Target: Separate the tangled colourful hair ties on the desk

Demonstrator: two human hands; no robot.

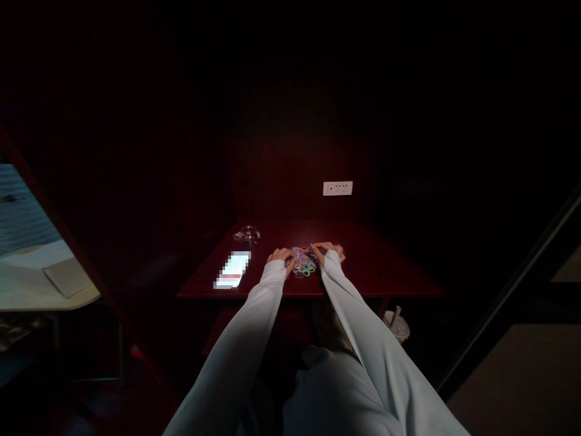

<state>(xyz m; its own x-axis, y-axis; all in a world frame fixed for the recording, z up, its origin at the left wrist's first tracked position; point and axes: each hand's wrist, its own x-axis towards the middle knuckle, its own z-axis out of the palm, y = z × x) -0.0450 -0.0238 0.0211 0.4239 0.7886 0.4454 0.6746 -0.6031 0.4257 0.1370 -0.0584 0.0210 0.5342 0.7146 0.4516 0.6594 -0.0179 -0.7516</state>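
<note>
A pile of small coloured bands point(305, 266), which look like hair ties in purple, pink and green, lies on the dark red desk point(372, 281). My left hand point(282, 257) touches the pile's left edge, with thumb and fingers apart. On the other side, my right hand point(325, 249) is at the pile's right edge, its thumb and fingers also parted. Nothing shows clearly in either grasp; the fingertips are small and partly lost among the bands. Some pink pieces point(340, 249) show just beyond my right hand.
A lit phone point(233, 270) lies left of my left hand. Behind it is a clear, rounded container point(249, 234) with something pink beside it. A white socket panel point(338, 188) is on the back wall. Below the desk at right stands a pale bin-like object point(396, 327).
</note>
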